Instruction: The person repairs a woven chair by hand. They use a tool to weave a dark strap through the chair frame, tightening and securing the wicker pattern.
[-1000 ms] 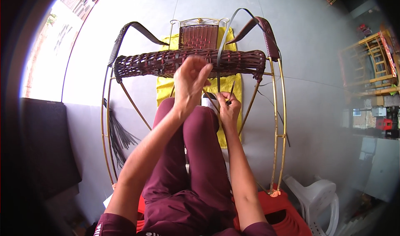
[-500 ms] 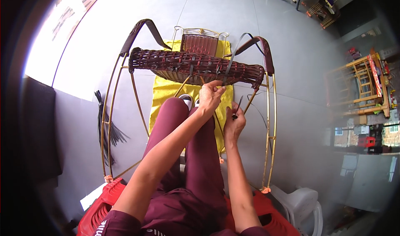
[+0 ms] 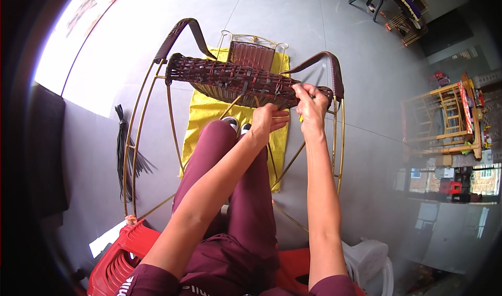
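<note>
"Where's our dark-brown, rounded, woven wicker seat edge [image 3: 225,75]?"

"At the right hand [image 3: 311,109], fingers curled; just above the left hand [image 3: 265,122], fingers close together (if either's clamped, we can't tell)!"

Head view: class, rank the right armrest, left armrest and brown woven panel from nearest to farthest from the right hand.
1. Brown woven panel: at the right hand.
2. Right armrest: to the hand's right.
3. Left armrest: well to the left.

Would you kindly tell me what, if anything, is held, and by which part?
It cannot be told: the right grip is curled at the woven brown panel, any hold hidden; the left grip, lower in view, is unclear.
</note>
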Tool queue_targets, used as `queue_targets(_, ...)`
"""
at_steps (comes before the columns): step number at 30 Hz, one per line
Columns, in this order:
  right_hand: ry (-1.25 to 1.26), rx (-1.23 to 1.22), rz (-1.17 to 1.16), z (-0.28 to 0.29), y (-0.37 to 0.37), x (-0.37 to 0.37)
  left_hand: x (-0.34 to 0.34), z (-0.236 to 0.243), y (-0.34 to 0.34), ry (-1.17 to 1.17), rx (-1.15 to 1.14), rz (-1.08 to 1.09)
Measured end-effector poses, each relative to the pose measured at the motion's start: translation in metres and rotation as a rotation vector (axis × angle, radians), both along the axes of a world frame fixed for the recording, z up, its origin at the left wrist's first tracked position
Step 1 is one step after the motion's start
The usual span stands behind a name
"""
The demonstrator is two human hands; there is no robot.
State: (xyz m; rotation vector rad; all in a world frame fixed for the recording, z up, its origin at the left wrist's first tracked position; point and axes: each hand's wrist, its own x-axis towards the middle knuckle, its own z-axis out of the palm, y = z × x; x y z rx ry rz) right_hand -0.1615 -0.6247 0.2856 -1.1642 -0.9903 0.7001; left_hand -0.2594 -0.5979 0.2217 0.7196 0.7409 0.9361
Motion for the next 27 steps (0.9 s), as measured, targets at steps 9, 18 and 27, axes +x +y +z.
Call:
queue_targets(9,0.098,0.03,0.105,-0.045,-0.033,0.009,0.023,-0.024,0.017,-0.435,-0.232,0.195)
queue_targets(18,-0.017,0.208,-0.005,-0.045,-0.033,0.003,0.045,-0.02,0.017,-0.705,-0.555,0.293)
queue_targets(27,0.02,0.178,-0.053,-0.043,-0.031,0.008,0.044,-0.027,0.015,-0.609,-0.426,0.176)
